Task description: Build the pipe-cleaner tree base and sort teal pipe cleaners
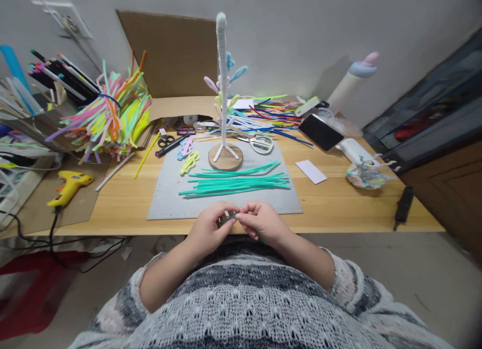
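My left hand (211, 227) and my right hand (263, 222) meet at the near edge of the grey mat (165, 201). Both pinch a short stretch of green pipe cleaner (228, 219), mostly covered by the fingers. Just beyond them lie several green pipe cleaners (241, 183), spread side by side across the mat. Behind these, a white wrapped stem (223, 88) stands upright on a round wooden base (225, 157). Yellow (189, 163) and pink-blue (185, 148) twisted pieces rest left of the base.
Scissors (261, 144) lie right of the base. A yellow glue gun (70, 187) and a bundle of coloured pipe cleaners (113, 113) are at the left. At the right are a phone (321, 132), a white card (311, 171) and a black tool (403, 206).
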Motion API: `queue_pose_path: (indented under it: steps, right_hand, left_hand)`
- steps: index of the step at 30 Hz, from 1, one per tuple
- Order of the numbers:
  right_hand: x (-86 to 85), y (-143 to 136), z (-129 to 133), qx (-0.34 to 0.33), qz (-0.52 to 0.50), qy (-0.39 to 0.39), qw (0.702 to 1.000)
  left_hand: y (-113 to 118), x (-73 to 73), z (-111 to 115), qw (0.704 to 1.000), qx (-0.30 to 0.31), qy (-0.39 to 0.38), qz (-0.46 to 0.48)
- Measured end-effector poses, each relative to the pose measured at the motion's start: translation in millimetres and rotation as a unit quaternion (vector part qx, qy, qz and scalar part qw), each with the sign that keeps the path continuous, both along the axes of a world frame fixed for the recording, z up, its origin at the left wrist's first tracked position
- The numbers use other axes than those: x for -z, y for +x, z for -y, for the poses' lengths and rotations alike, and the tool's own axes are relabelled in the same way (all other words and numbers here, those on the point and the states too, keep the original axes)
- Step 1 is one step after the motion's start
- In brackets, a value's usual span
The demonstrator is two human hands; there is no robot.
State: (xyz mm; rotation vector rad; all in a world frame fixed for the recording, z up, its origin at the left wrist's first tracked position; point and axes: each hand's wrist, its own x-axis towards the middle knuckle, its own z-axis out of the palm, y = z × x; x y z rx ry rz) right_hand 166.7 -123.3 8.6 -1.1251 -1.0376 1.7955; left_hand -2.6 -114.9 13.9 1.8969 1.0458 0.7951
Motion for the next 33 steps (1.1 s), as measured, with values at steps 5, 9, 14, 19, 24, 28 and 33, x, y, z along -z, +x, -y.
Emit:
queue_pose_path:
  steps: [5,9,14,19,24,28,33]
  right_hand:
    - [-0.3,1.3,-0.4,-0.011,-0.002,-0.004,1.0]
    - [-1.2,2.1,-0.2,-0.01,0.003,-0.006,1.0]
    - [0.2,3.3,-1.2,-0.023,0.006,-0.012,1.0]
    - [3.3,3.9,-1.1,-0.043,0.005,-0.018,0.999]
    - [3.6,5.4,-0.4,-0.1,-0.043,-0.066,0.992]
    - [2.6,10.4,-4.8,-0.161,-0.14,-0.19,0.958]
    - [8.5,15.0,-10.2,-0.199,-0.225,-0.308,0.903]
  left_hand:
    - [-1.6,-0.3,-0.1,1.0,-0.021,0.007,-0.016]
    - [-1.1,-0.8,-0.1,0.999,-0.034,0.024,-0.015]
    - [-2.6,1.2,-1.9,0.996,-0.015,0.087,-0.009]
    - [-5.1,8.1,-1.3,0.984,-0.004,0.179,0.003]
    - [-9.0,9.0,-1.0,0.975,0.02,0.21,-0.069]
    - [-13.5,7.6,-3.8,0.941,0.058,0.3,-0.143]
    - [-15.6,4.8,-6.7,0.905,0.079,0.364,-0.203]
